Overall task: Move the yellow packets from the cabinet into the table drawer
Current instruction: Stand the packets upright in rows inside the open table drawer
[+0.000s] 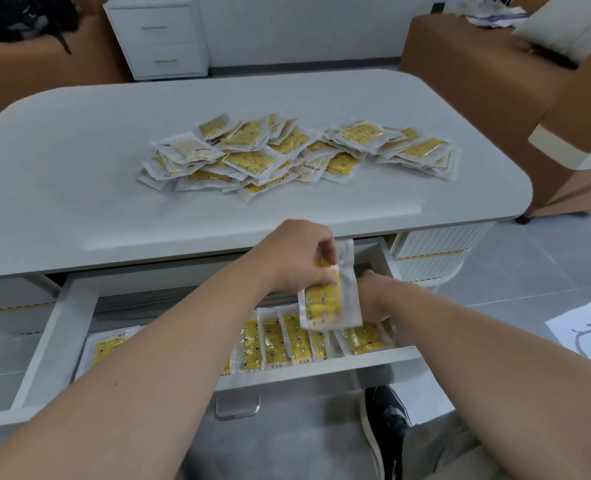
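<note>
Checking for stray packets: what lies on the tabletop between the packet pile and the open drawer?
Bare tabletop from packet pile to drawer, in the head view; the left hand, gripping packets, overlaps its edge.

The right hand (373, 299) is down in the drawer (55, 341) behind the held packets (332, 299) that the left hand (294, 258) pinches. Its fingers (all but one tip) are hidden, so its grip cannot be told. The left forearm covers the middle of the row of packets (280, 341) in the drawer. The drawer's back lies under the near edge of the table (79, 202). The print on the packets is too small to read. A shoe (387, 427) is cut off by the bottom edge.
</note>
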Demonstrator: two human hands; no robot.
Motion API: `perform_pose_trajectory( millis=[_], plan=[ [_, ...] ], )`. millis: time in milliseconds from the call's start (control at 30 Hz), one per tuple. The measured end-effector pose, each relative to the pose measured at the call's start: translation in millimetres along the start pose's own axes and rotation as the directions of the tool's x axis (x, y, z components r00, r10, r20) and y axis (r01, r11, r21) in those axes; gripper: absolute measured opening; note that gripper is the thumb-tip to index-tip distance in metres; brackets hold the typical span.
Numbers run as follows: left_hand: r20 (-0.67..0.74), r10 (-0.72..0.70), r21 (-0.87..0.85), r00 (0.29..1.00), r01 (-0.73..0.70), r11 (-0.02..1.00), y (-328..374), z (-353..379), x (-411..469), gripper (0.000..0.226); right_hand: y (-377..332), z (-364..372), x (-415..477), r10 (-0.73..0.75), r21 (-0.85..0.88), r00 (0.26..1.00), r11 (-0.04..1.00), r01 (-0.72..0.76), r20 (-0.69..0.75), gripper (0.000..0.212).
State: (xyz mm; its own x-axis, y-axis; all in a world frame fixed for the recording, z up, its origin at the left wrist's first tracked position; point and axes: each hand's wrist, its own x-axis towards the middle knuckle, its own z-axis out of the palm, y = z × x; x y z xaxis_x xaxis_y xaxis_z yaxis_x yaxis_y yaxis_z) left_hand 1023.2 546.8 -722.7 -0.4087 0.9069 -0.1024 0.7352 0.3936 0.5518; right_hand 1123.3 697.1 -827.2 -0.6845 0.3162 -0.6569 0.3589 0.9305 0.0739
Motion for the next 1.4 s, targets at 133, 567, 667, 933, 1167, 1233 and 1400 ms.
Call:
perform_pose_trajectory(
  millis=[133,567,667,933,1167,1233,1400],
  plan=[
    [0.162,-0.131,-0.017,0.978,0.136,0.991,-9.4,30.0,2.1,0.025,6.7,-12.9,-13.0,0.050,0.109,0.996,0.993,-0.041,-0.076,0.022],
    [0.177,-0.171,0.050,0.969,0.165,0.985,-51.7,111.4,22.9,0.032,20.7,-31.5,-20.6,0.023,0.131,0.994,0.991,-0.009,-0.106,0.024],
    [0.149,-0.119,0.234,0.982,0.082,0.969,-48.6,118.1,17.6,0.033,22.8,-38.6,-23.2,0.005,0.070,0.995,0.998,0.001,-0.097,0.017],
    [0.192,-0.108,0.459,0.976,0.008,0.888,-4.5,72.2,18.5,0.045,35.6,-93.6,-63.5,0.052,0.275,0.998,0.960,-0.046,-0.017,0.033],
    [-0.276,-0.181,0.176,0.944,0.235,0.956,-5.5,-20.8,18.3,0.027,31.6,-125.0,-58.3,0.275,0.485,0.889,0.872,-0.071,-0.365,0.014],
    [-0.422,-0.175,0.179,0.890,0.271,0.946,-23.2,-25.0,24.7,0.032,20.1,-123.0,-39.3,0.348,0.522,0.792,0.852,-0.043,-0.502,0.016],
    [-0.398,-0.199,0.283,0.895,0.327,0.902,-56.6,-22.3,51.1,0.070,-0.5,-117.9,6.1,0.267,0.451,0.776,0.892,0.024,-0.571,0.063]
  ],
)
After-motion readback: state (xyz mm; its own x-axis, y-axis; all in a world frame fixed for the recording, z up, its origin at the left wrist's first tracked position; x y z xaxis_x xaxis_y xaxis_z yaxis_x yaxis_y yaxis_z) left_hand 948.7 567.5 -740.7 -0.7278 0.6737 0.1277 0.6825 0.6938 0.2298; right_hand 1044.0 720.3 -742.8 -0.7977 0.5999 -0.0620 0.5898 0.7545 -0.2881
